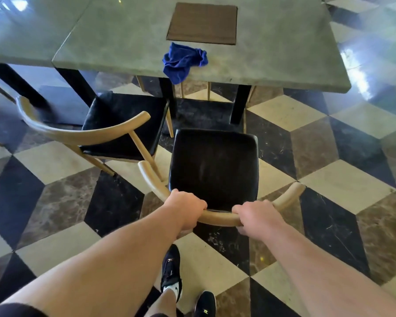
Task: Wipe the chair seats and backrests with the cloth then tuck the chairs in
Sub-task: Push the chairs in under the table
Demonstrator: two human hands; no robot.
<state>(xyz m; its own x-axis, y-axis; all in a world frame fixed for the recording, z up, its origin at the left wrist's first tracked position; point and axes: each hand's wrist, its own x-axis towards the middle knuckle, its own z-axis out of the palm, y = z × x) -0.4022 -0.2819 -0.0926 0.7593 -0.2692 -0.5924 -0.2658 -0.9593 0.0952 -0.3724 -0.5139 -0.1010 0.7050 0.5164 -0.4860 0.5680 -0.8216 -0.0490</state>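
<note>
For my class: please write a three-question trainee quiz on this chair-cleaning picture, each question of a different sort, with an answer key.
1. True or false: the blue cloth lies on the floor.
2. Multiple choice: what do the left hand and the right hand grip? A) the cloth B) the near chair's backrest C) the table
3. Short answer: what lies on the table just beyond the cloth?

Key
1. False: it lies on the table, at the near edge, with one corner hanging over.
2. B: both hands close around the curved wooden rail, one on each side of its middle.
3. A brown square mat.
</note>
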